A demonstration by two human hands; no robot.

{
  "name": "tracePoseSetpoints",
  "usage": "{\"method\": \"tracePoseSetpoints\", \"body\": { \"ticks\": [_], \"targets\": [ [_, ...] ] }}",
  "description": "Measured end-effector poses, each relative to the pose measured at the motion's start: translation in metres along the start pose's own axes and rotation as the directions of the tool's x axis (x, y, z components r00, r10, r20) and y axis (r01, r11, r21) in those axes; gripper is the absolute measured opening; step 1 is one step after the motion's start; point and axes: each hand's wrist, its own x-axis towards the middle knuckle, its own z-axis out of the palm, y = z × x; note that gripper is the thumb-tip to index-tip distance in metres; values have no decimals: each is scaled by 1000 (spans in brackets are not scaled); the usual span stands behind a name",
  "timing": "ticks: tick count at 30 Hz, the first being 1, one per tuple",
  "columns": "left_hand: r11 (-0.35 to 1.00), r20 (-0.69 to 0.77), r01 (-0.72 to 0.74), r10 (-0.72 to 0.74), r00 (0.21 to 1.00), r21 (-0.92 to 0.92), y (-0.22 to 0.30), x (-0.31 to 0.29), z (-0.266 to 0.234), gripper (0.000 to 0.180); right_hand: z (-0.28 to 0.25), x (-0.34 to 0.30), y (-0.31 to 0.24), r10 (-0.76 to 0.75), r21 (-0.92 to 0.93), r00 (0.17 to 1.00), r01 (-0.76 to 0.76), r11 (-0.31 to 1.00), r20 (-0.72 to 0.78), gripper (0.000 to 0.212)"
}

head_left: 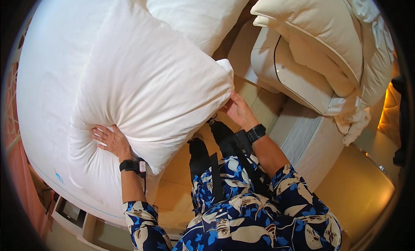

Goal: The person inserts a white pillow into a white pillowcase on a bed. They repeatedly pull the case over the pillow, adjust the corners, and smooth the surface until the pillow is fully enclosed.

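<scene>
A large white pillow (151, 74) in a smooth white case lies in front of me on the bed (52, 108). My left hand (113, 141) presses into its near left part with the fingers spread, and creases fan out from there across the cloth. At the pillow's right corner, my right hand (238, 111) is closed on the edge of the fabric. Some of its fingertips are hidden by the cloth. That corner sticks up in a small fold and hangs past the bed's edge. Both my wrists wear black bands.
More white bedding (199, 17) lies beyond the pillow. To the right, a cream seat (298, 69) carries stacked cream pillows (315, 17) and crumpled white cloth. A ribbed white base (302, 138) and a gold panel (359, 190) stand nearer me. Tiled floor (173, 195) shows below.
</scene>
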Motion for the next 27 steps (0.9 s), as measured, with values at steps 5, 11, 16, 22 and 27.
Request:
{"method": "tracePoseSetpoints", "body": {
  "ticks": [5,11,16,22,27],
  "targets": [
    [998,-3,1,-1,1000,66,-1,2,-1,68,3,12,31,-120,-270,992,103,957,-47,23],
    [999,-22,-9,10,1000,45,-3,-2,1,67,24,-25,38,-188,-631,973,62,773,-135,19],
    [985,-52,-55,64,997,161,-21,3,18,67,64,-54,50,-446,-812,784,554,186,432,9],
    [994,-58,-32,39,998,107,-15,0,10,67,34,-9,60,-443,-901,847,400,169,293,11],
    [997,-68,-24,29,997,78,-14,1,11,67,65,-62,17,-642,-848,751,433,305,153,22]
  ]
}}
